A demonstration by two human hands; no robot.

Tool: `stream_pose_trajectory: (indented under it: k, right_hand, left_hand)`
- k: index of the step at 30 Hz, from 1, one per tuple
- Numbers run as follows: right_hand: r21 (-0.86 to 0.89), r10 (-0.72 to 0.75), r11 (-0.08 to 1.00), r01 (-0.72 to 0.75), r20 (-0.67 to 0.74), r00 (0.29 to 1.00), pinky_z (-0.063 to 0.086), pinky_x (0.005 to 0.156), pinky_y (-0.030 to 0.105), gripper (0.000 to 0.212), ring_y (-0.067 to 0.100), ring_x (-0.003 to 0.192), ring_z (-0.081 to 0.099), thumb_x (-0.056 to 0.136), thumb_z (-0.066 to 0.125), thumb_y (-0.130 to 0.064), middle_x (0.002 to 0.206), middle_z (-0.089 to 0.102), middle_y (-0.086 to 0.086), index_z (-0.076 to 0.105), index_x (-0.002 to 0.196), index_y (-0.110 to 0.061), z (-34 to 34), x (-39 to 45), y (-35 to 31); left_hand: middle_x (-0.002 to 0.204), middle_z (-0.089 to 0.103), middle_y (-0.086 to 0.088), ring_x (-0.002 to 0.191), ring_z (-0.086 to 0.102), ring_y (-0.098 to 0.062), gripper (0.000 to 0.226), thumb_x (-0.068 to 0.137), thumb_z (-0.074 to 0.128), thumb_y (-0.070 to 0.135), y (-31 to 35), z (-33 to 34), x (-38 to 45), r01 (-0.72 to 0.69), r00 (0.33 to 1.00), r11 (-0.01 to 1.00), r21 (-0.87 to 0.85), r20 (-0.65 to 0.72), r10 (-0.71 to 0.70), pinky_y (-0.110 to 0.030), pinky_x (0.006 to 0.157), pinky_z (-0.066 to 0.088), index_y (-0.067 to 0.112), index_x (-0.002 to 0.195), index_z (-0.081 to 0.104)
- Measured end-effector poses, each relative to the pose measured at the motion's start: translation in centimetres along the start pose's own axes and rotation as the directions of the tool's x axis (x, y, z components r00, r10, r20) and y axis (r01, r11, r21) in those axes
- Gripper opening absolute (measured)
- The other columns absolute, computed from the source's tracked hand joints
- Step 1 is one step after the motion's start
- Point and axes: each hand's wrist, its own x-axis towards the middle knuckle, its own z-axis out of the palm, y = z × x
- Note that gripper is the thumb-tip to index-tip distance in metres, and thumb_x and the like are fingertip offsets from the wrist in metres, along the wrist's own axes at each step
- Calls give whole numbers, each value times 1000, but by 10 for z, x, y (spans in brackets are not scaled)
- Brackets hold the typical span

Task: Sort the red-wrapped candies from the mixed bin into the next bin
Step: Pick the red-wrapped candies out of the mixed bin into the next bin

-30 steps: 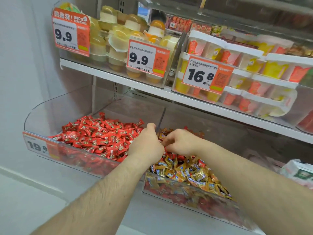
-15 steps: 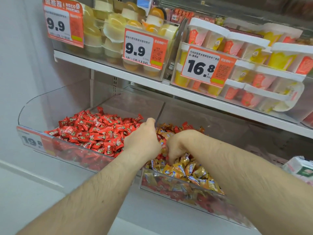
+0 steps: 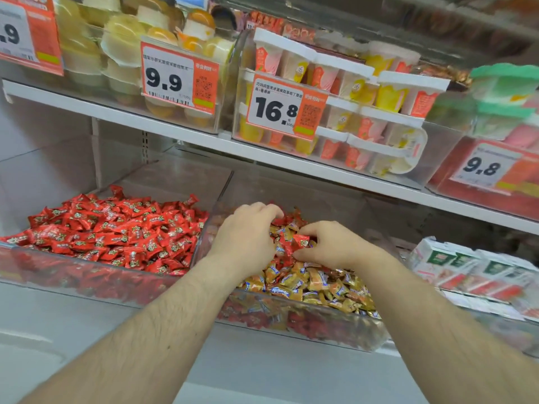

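Note:
Two clear bins stand side by side on the lower shelf. The left bin [image 3: 96,282] is heaped with red-wrapped candies [image 3: 116,228]. The mixed bin [image 3: 309,325] on the right holds gold-wrapped candies [image 3: 318,282] with red ones among them. Both my hands are in the mixed bin. My right hand [image 3: 335,243] pinches a red-wrapped candy [image 3: 300,240] between thumb and fingers. My left hand [image 3: 248,237] lies curled over the pile near the divider, its fingertips among red candies; what it holds is hidden.
An upper shelf [image 3: 204,141] overhangs the bins with clear boxes of pudding cups [image 3: 350,112] and orange price tags [image 3: 180,78]. White cartons [image 3: 466,263] lie to the right of the mixed bin. A clear divider wall [image 3: 217,196] separates the two bins.
My right hand has lifted from deep in the pile and now pinches a red candy. My left hand shifted slightly right over the mixed bin. The view moved closer and to the right.

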Motion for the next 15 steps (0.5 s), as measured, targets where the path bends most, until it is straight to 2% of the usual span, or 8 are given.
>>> stream_pose_trajectory:
  k: [1, 3, 6, 8, 11, 13, 15]
  right_hand:
    - [18, 25, 1000, -25, -37, 999, 47, 93, 34, 34, 14, 98, 62, 83, 71, -45, 108, 70, -7, 70, 110, -25, 3, -7, 7]
    - [54, 72, 996, -67, -102, 992, 47, 97, 40, 37, 13, 96, 60, 80, 70, -47, 104, 69, -14, 68, 114, -31, 8, -21, 20]
    - [177, 139, 978, -107, -176, 975, 46, 99, 36, 48, 6, 102, 60, 73, 70, -55, 108, 67, -22, 66, 118, -41, 15, -37, 40]
    - [342, 171, 935, -95, -199, 965, 48, 94, 26, 39, 1, 103, 62, 77, 77, -41, 107, 67, -21, 68, 115, -38, 17, -44, 49]
    - [541, 208, 840, -27, -275, 939, 51, 93, 27, 26, 0, 99, 65, 82, 77, -20, 103, 70, -16, 69, 101, -36, 19, -50, 55]
    - [582, 254, 813, -13, -336, 907, 52, 90, 27, 29, 4, 96, 66, 83, 74, -10, 99, 71, -12, 67, 94, -37, 18, -51, 59]
    - [586, 314, 809, -50, -358, 879, 53, 78, 24, 30, 7, 89, 67, 84, 69, -4, 94, 71, -11, 68, 92, -33, 15, -55, 59]
  left_hand:
    - [128, 56, 4, 121, 47, -22, 50, 85, 51, 4, 1, 5, 2, 10, 999, 1000, -10, 44, -10, -40, 99, 42, 26, 129, 54]
    - [127, 58, 5, 120, 50, -20, 48, 85, 51, 6, 2, 13, 6, 44, 993, 999, -29, 115, -41, -39, 99, 44, 28, 127, 56]
    - [133, 58, 6, 121, 54, -18, 45, 88, 51, 8, 0, 24, 16, 98, 974, 994, -55, 211, -84, -39, 98, 47, 30, 127, 57]
    - [137, 56, 5, 120, 55, -18, 46, 90, 48, 9, -2, 30, 22, 115, 951, 993, -37, 292, -99, -38, 97, 49, 32, 130, 55]
    - [141, 53, 5, 106, 60, -17, 48, 93, 44, 9, -3, 35, 28, 97, 890, 995, 26, 445, -99, -35, 87, 54, 34, 133, 54]
    - [142, 51, 5, 103, 60, -17, 43, 95, 46, 12, -3, 37, 31, 66, 862, 997, 39, 500, -77, -30, 81, 52, 33, 132, 55]
    - [140, 53, 6, 110, 58, -15, 38, 95, 53, 18, -4, 38, 33, 51, 858, 998, 26, 511, -57, -26, 84, 48, 32, 130, 57]
